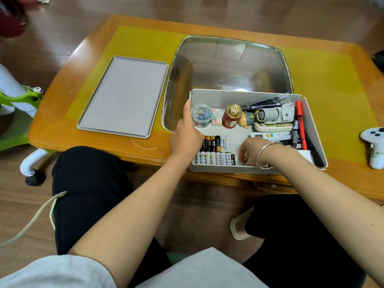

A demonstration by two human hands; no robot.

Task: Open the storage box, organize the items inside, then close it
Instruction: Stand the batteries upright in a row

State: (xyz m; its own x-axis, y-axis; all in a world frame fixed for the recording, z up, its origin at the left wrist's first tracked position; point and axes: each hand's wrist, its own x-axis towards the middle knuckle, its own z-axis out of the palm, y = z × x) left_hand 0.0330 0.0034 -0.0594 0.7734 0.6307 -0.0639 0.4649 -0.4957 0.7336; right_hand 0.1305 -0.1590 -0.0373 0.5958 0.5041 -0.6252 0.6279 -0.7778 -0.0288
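The white storage box (239,96) stands open at the table's near edge. Its grey lid (122,96) lies flat on the table to the left. My left hand (186,134) grips the box's left wall, thumb inside. Inside the box, my right hand (252,151) has its fingers curled down beside the rows of batteries (217,150); whether it holds anything is hidden. Also in the box are a clear jar of clips (201,118), a red bottle with a gold cap (231,118), a small figurine (248,119), a grey device (274,114), a remote (272,135) and pens (300,125) along the right wall.
The box sits on a wooden table (342,173) with a yellow mat (145,42) and an oval glass inset (228,63). A white game controller (374,146) lies at the right edge. A green and white wheeled toy (18,104) stands left of the table.
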